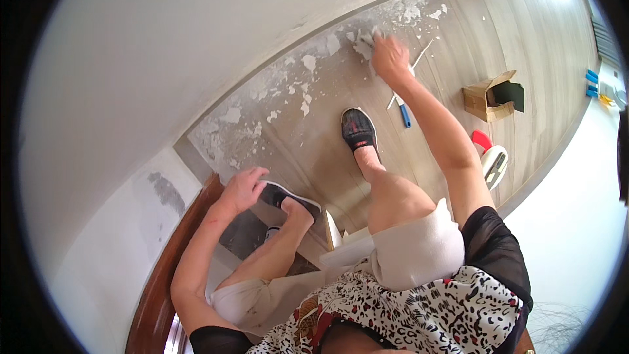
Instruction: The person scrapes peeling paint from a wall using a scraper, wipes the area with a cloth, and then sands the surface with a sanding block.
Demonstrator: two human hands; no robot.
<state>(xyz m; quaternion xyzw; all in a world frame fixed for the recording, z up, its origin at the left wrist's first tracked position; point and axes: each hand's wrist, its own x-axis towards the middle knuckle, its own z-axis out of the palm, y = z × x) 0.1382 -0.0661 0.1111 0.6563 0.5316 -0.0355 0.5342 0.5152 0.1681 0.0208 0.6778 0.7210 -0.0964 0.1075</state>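
My right hand [391, 58] reaches down to the floor beside the wall, its fingers bent together and slightly blurred. Whitish plaster flakes [362, 46] lie right at its fingertips; what it grips is too unclear to make out. Close to that wrist lie a thin white strip [423, 54] and a tool with a blue handle [405, 116]. My left hand [244, 189] hangs loosely above my shoe at the left, fingers partly bent and nothing seen in them. More peeled flakes [230, 116] and pale dust are scattered along the wall's foot between both hands.
An opened cardboard box [485, 101] with something dark in it stands at the right. Beside my right forearm are a red item [482, 139] and a white oval item [495, 165]. My black shoes [358, 128] rest on the wood-look floor. A brown wooden edge [171, 269] runs at left.
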